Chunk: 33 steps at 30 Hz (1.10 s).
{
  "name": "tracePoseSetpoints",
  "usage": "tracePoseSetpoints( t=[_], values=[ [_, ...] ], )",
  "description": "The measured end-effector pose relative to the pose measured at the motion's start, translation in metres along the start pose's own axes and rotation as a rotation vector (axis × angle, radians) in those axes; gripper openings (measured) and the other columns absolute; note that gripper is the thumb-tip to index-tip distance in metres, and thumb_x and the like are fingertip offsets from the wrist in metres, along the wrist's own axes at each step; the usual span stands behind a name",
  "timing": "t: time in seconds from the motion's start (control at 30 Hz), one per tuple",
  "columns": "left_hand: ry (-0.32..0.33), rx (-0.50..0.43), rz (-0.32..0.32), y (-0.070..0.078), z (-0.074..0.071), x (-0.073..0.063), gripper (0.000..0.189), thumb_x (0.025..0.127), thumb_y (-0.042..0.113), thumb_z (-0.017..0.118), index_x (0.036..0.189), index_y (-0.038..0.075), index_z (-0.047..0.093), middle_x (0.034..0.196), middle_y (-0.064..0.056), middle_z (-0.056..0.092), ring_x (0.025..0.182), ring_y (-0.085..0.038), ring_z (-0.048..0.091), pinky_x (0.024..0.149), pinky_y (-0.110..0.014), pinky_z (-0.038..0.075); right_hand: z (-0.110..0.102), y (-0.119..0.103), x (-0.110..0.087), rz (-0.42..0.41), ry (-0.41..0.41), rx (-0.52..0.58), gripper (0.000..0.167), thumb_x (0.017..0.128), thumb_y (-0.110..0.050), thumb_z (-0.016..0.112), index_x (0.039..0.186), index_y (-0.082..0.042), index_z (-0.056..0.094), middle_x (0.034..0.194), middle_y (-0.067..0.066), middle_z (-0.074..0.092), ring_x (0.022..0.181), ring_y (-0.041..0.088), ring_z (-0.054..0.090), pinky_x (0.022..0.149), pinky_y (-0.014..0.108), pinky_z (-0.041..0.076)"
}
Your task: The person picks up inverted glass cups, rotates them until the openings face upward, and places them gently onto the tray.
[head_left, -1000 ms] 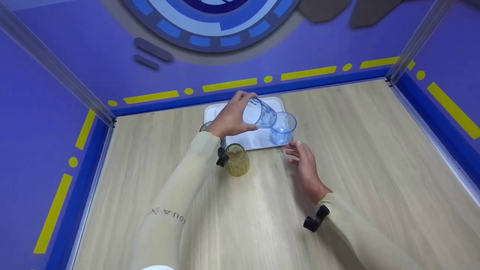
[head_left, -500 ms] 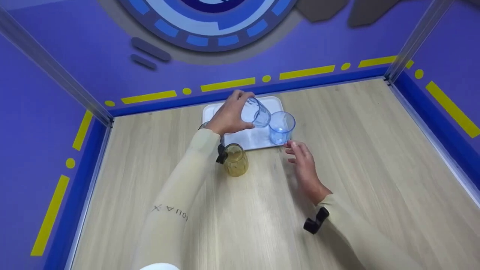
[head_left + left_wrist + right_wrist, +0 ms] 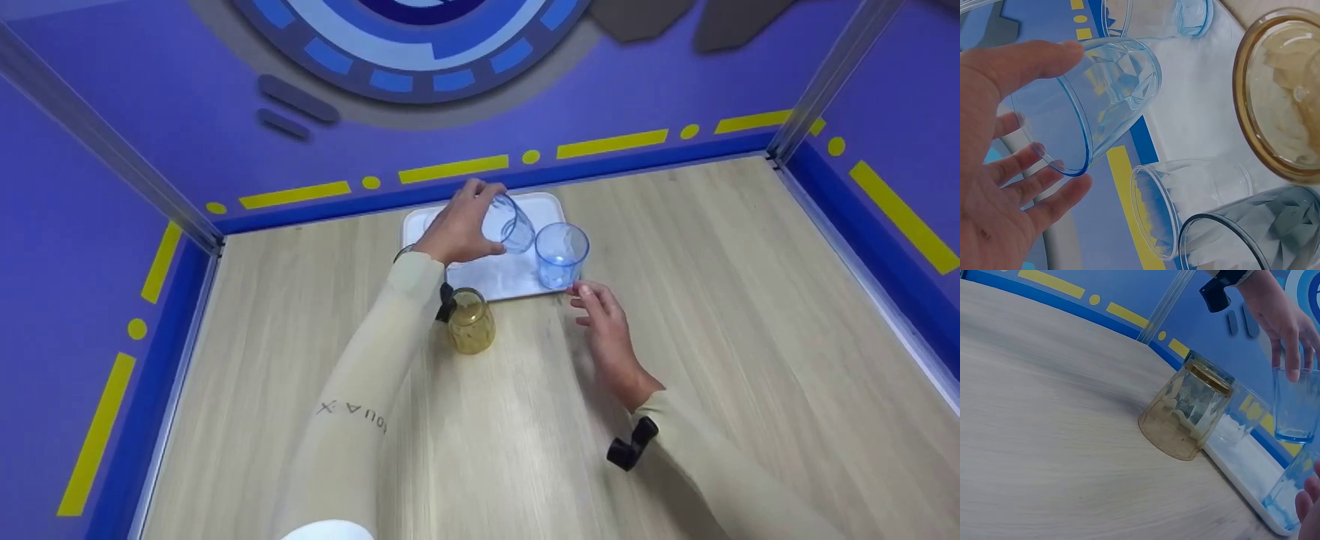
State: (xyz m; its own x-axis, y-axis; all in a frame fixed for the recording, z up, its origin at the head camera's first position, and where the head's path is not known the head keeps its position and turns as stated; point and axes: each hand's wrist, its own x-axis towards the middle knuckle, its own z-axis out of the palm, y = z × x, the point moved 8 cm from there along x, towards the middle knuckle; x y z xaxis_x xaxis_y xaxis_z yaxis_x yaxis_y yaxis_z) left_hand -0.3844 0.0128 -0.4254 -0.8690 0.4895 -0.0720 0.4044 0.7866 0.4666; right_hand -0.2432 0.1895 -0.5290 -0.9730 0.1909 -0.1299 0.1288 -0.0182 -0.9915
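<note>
My left hand [image 3: 461, 231] grips a light-blue clear tumbler [image 3: 1120, 84] near its rim and holds it tilted above the white tray [image 3: 495, 281]. A second blue tumbler [image 3: 561, 256] stands upright at the tray's right front corner. My right hand [image 3: 611, 337] is beside that tumbler, fingers loosely bent, fingertips close to its base; whether they touch it I cannot tell. An amber tumbler [image 3: 472, 322] stands upside down on the table in front of the tray. In the left wrist view, a grey tumbler [image 3: 1258, 230] and a colourless one [image 3: 1202, 185] show at the tray's left side.
The pale wooden table [image 3: 510, 450] reaches back to a blue-purple wall [image 3: 637, 97] with yellow marks. Side walls with metal corner posts close it in on the left and right. The tray lies near the back wall.
My left hand has drawn the held tumbler slightly left, so a small gap now shows between it and the standing blue tumbler. The right hand has barely moved.
</note>
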Motion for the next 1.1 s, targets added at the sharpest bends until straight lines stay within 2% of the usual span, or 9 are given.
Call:
tracePoseSetpoints(
  t=[0.17, 0.47, 0.7, 0.9, 1.0, 1.1],
  values=[
    [-0.008, 0.022, 0.008, -0.001, 0.000, 0.004, 0.087, 0.077, 0.030, 0.081, 0.148, 0.026, 0.032, 0.145, -0.004, 0.033, 0.128, -0.020, 0.040, 0.102, -0.039, 0.046, -0.001, 0.000, 0.001, -0.009, 0.003, 0.001, 0.045, 0.104, -0.035, 0.039, 0.131, 0.000, 0.047, 0.134, 0.020, 0.050, 0.121, 0.026, 0.047, 0.104, 0.048, 0.037],
    [-0.012, 0.085, -0.022, -0.003, 0.006, 0.014, 0.089, 0.075, 0.028, 0.083, 0.149, 0.025, 0.032, 0.145, -0.005, 0.035, 0.129, -0.021, 0.040, 0.102, -0.038, 0.047, 0.001, 0.004, 0.000, -0.004, -0.016, -0.022, 0.043, 0.104, -0.035, 0.040, 0.132, -0.003, 0.048, 0.133, 0.015, 0.052, 0.119, 0.023, 0.047, 0.102, 0.042, 0.039],
    [-0.028, 0.092, -0.043, -0.006, 0.011, 0.019, 0.089, 0.076, 0.026, 0.083, 0.149, 0.025, 0.032, 0.145, -0.006, 0.035, 0.128, -0.022, 0.040, 0.102, -0.038, 0.047, 0.002, 0.008, 0.000, 0.001, -0.034, -0.020, 0.044, 0.104, -0.034, 0.039, 0.132, -0.001, 0.047, 0.134, 0.017, 0.051, 0.120, 0.024, 0.046, 0.103, 0.045, 0.038],
    [-0.050, 0.114, 0.004, 0.019, 0.029, 0.043, 0.089, 0.075, 0.026, 0.083, 0.149, 0.024, 0.033, 0.144, -0.006, 0.035, 0.127, -0.023, 0.040, 0.097, -0.037, 0.049, -0.027, 0.011, -0.005, 0.006, 0.024, 0.008, 0.047, 0.104, -0.037, 0.039, 0.133, -0.001, 0.045, 0.135, 0.015, 0.049, 0.125, 0.027, 0.043, 0.105, 0.047, 0.035],
    [-0.068, 0.177, 0.063, 0.044, 0.047, 0.062, 0.088, 0.074, 0.025, 0.082, 0.148, 0.023, 0.035, 0.143, -0.006, 0.036, 0.129, -0.024, 0.041, 0.097, -0.036, 0.049, -0.049, 0.015, -0.010, 0.024, 0.080, -0.005, 0.047, 0.104, -0.038, 0.039, 0.134, -0.002, 0.045, 0.136, 0.014, 0.049, 0.124, 0.022, 0.044, 0.103, 0.041, 0.036],
    [-0.096, 0.227, 0.151, 0.074, 0.069, 0.079, 0.087, 0.073, 0.025, 0.082, 0.148, 0.023, 0.036, 0.141, -0.007, 0.038, 0.132, -0.027, 0.040, 0.099, -0.035, 0.048, -0.072, 0.020, -0.018, 0.031, 0.158, -0.008, 0.048, 0.104, -0.039, 0.037, 0.134, -0.003, 0.045, 0.137, 0.013, 0.048, 0.122, 0.018, 0.045, 0.102, 0.037, 0.038]
  ],
)
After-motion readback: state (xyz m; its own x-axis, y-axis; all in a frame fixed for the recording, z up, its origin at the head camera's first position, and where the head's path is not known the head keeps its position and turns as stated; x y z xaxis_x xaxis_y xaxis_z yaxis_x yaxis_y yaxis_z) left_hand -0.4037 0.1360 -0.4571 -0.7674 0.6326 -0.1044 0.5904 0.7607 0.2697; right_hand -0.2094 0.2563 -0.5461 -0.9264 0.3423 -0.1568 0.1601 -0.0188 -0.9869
